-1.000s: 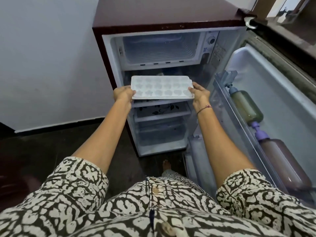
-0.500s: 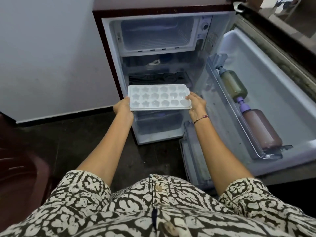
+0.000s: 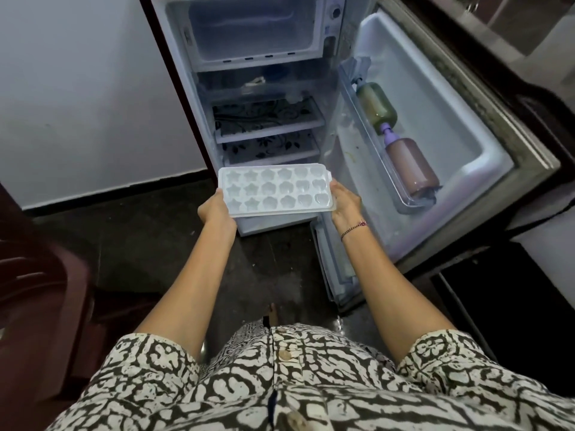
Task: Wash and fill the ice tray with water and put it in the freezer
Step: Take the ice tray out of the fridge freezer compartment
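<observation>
Both hands are clamped on the ice tray (image 3: 275, 189), one at each short end. The left hand (image 3: 216, 208) grips the left end with its fingers tucked out of sight underneath, and the right hand (image 3: 343, 203) holds the right end with the thumb on the rim. The right wrist has a thin bracelet (image 3: 354, 228) on it.

The tray's white, held pretty much level and up in the air, just in front of the lower part of the open fridge (image 3: 174, 88). You can see three rows of star, flower and heart moulds. I honestly can't tell if there's water in them.

The freezer compartment (image 3: 252, 26) is at the top of the fridge, on the far side, well apart from the tray. Below it are two patterned shelves (image 3: 267, 119).

The door (image 3: 451, 126) is swung open to the right, with a green bottle (image 3: 376, 104) and a brown bottle (image 3: 410, 168) with a purple cap sitting in its rack. Near left there's a dark red chair (image 3: 37, 290) on the dark floor (image 3: 140, 237).
</observation>
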`<state>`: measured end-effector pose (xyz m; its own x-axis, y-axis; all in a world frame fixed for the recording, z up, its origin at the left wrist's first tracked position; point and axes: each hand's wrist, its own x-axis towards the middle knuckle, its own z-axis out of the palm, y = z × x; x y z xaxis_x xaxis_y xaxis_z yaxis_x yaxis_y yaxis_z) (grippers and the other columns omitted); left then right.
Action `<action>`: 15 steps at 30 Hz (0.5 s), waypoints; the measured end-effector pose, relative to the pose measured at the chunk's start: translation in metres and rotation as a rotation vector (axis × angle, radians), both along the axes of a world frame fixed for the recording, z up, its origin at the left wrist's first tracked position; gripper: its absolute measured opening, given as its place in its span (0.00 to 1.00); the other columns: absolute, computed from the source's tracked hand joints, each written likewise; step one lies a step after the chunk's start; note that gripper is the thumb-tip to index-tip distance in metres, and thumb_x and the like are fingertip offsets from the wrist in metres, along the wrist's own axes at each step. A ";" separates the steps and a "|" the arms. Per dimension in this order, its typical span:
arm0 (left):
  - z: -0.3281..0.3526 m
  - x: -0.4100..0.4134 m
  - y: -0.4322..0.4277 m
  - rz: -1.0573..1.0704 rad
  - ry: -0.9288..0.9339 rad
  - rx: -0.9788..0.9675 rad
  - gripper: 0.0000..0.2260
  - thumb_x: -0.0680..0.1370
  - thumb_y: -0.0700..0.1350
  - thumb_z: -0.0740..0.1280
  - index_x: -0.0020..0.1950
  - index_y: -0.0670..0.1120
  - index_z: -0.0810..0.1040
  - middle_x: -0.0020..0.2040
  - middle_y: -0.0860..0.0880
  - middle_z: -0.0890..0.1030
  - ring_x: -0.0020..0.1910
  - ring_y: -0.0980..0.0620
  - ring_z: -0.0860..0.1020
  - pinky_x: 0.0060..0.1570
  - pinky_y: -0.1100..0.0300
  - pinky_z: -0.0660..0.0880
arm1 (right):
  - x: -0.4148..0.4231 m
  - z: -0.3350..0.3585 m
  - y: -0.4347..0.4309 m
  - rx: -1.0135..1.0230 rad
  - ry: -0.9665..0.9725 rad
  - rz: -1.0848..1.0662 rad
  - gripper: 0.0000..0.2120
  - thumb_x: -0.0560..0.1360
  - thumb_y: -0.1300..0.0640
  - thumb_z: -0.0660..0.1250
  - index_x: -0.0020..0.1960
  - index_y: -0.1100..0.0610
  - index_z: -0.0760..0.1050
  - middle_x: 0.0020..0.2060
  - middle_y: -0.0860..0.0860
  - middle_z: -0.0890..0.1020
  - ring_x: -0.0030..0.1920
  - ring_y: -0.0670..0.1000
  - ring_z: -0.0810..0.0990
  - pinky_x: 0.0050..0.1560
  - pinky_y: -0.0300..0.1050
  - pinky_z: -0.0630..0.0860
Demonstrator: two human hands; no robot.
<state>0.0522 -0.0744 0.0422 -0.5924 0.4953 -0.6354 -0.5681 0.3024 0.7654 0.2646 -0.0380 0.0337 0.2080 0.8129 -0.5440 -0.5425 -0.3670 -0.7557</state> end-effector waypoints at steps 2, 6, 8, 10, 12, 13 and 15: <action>-0.006 0.006 -0.023 -0.005 0.001 -0.015 0.10 0.78 0.43 0.67 0.55 0.38 0.79 0.50 0.44 0.81 0.42 0.48 0.81 0.40 0.57 0.79 | 0.004 0.000 -0.020 -0.019 -0.002 -0.006 0.05 0.71 0.72 0.68 0.44 0.65 0.79 0.36 0.53 0.82 0.29 0.48 0.81 0.37 0.45 0.82; -0.015 0.012 -0.060 0.005 -0.010 -0.030 0.11 0.78 0.43 0.67 0.57 0.38 0.79 0.53 0.43 0.82 0.47 0.45 0.82 0.49 0.51 0.80 | 0.011 -0.006 -0.061 -0.031 0.005 -0.001 0.08 0.73 0.72 0.66 0.51 0.68 0.78 0.37 0.53 0.81 0.27 0.45 0.81 0.37 0.42 0.81; -0.018 0.014 -0.076 -0.002 -0.007 -0.047 0.11 0.78 0.43 0.67 0.58 0.38 0.79 0.53 0.44 0.82 0.48 0.45 0.82 0.49 0.50 0.80 | 0.013 -0.009 -0.079 -0.035 0.003 -0.012 0.12 0.74 0.72 0.65 0.57 0.70 0.76 0.38 0.53 0.80 0.26 0.44 0.80 0.36 0.41 0.80; -0.022 0.015 -0.091 -0.021 0.001 -0.056 0.12 0.78 0.43 0.66 0.58 0.38 0.79 0.54 0.43 0.82 0.50 0.44 0.82 0.50 0.50 0.80 | 0.014 -0.010 -0.095 -0.043 -0.022 -0.024 0.12 0.74 0.71 0.65 0.57 0.70 0.76 0.37 0.53 0.80 0.26 0.44 0.80 0.34 0.40 0.80; -0.025 0.016 -0.104 -0.043 0.010 -0.058 0.12 0.78 0.43 0.66 0.58 0.38 0.79 0.55 0.43 0.82 0.52 0.44 0.82 0.52 0.51 0.79 | 0.014 -0.013 -0.109 -0.050 -0.041 -0.039 0.10 0.74 0.70 0.66 0.55 0.68 0.77 0.36 0.52 0.80 0.27 0.44 0.81 0.35 0.40 0.81; -0.025 0.016 -0.109 -0.058 0.019 -0.059 0.12 0.78 0.43 0.66 0.59 0.38 0.79 0.55 0.43 0.82 0.53 0.44 0.81 0.53 0.50 0.79 | 0.014 -0.016 -0.116 -0.054 -0.037 -0.047 0.08 0.74 0.70 0.67 0.53 0.67 0.78 0.37 0.52 0.81 0.29 0.45 0.81 0.37 0.41 0.81; -0.027 0.014 -0.116 -0.105 0.039 -0.061 0.12 0.78 0.43 0.66 0.58 0.38 0.79 0.55 0.43 0.82 0.53 0.44 0.81 0.54 0.49 0.79 | 0.013 -0.022 -0.131 -0.065 -0.018 -0.094 0.04 0.74 0.69 0.68 0.47 0.63 0.80 0.38 0.53 0.81 0.34 0.48 0.81 0.42 0.45 0.82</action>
